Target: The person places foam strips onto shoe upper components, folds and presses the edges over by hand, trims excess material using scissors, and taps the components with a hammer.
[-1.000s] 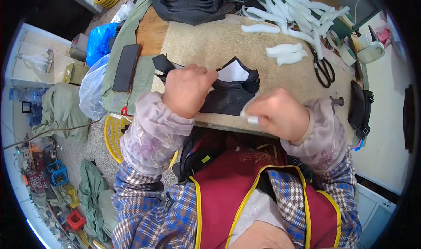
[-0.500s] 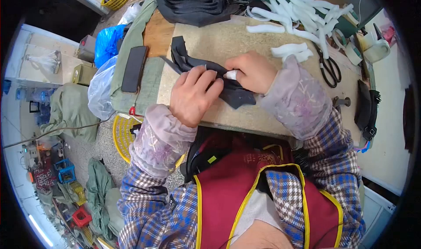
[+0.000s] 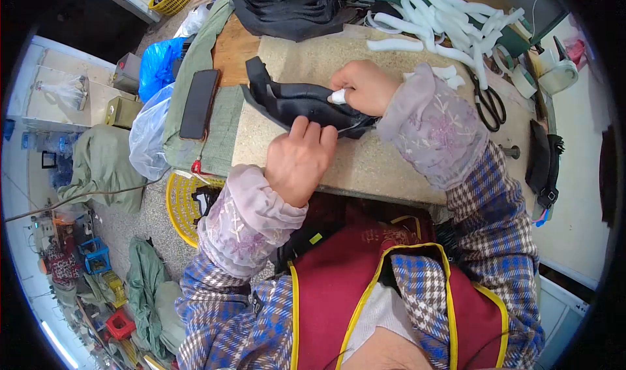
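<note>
A long black leather-like piece (image 3: 287,99) lies across the light work board (image 3: 404,164), its forked left end raised. My left hand (image 3: 301,158) is closed on the piece's near edge, knuckles up. My right hand (image 3: 366,88) is closed on the far edge toward the piece's right end, and white wrapping shows on one of its fingers. Between the hands the black material bulges in a smooth fold. No white lining shows in it now. Beyond the right hand, white padding strips (image 3: 450,76) lie partly behind the sleeve.
A black stack of pieces (image 3: 293,11) and a heap of white foam strips (image 3: 443,24) occupy the far side. Black scissors (image 3: 489,103) and tape rolls (image 3: 523,81) are at the right. On green cloth at the left lies a phone (image 3: 199,104). A yellow basket (image 3: 179,207) stands below.
My right hand has moved from the near edge to the far side of the black piece. The white lining has gone from sight. My left hand has shifted right and slightly nearer my body.
</note>
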Demonstrator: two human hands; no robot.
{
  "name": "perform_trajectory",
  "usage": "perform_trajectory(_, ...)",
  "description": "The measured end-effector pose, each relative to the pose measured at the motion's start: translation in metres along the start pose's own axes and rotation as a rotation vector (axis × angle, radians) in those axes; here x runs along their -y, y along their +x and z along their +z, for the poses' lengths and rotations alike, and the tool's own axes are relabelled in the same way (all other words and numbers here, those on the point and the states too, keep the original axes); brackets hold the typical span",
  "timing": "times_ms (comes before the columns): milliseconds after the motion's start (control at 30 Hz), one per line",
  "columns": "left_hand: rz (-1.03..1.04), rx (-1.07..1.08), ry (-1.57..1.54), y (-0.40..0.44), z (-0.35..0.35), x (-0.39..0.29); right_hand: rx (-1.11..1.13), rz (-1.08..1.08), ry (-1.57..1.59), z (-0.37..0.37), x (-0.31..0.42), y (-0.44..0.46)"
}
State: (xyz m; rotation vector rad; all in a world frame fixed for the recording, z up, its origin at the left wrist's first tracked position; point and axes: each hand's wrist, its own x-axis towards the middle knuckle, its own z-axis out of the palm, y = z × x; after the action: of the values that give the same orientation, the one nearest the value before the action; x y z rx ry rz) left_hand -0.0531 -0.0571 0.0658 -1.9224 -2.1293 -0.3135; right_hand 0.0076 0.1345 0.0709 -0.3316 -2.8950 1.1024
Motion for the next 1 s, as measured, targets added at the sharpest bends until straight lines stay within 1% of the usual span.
perform_trajectory(67,-0.015,0.026,0.027,-0.002,0.000,-0.001,0.011,-0.022,-0.026,-0.003,0.005,0.001)
perform_trajectory(167,0.044,0.014,-0.056,-0.002,-0.009,-0.002,0.002,-0.043,-0.097,-0.001,-0.004,0.013)
perform_trajectory(267,0.038,0.143,-0.010,-0.009,-0.019,-0.004,0.021,-0.031,-0.054,-0.004,0.004,0.017)
perform_trajectory(367,0.025,0.069,-0.017,-0.019,-0.017,0.002,-0.075,-0.084,-0.041,0.011,-0.002,0.025)
perform_trajectory(467,-0.003,0.035,0.044,-0.022,-0.014,0.007,-0.105,-0.123,-0.112,0.021,-0.002,0.035)
perform_trajectory(567,-0.049,0.014,0.050,-0.019,-0.016,0.020,-0.143,-0.211,-0.142,0.025,0.017,0.030)
perform_trajectory(600,-0.075,0.020,0.064,-0.018,-0.014,0.022,-0.059,-0.175,-0.145,0.021,0.027,0.028)
perform_trajectory(667,-0.056,-0.024,0.061,-0.015,-0.008,0.027,0.109,-0.095,-0.152,0.011,0.045,0.023)
perform_trajectory(800,-0.037,-0.082,0.017,-0.012,0.000,0.029,0.126,-0.034,-0.363,0.015,0.054,0.017)
perform_trajectory(900,-0.023,-0.085,-0.009,-0.014,-0.002,0.031,0.131,-0.029,-0.330,0.014,0.054,0.013)
perform_trajectory(1000,0.044,-0.005,-0.043,-0.017,-0.003,0.025,0.097,-0.067,-0.430,0.012,0.060,0.017)
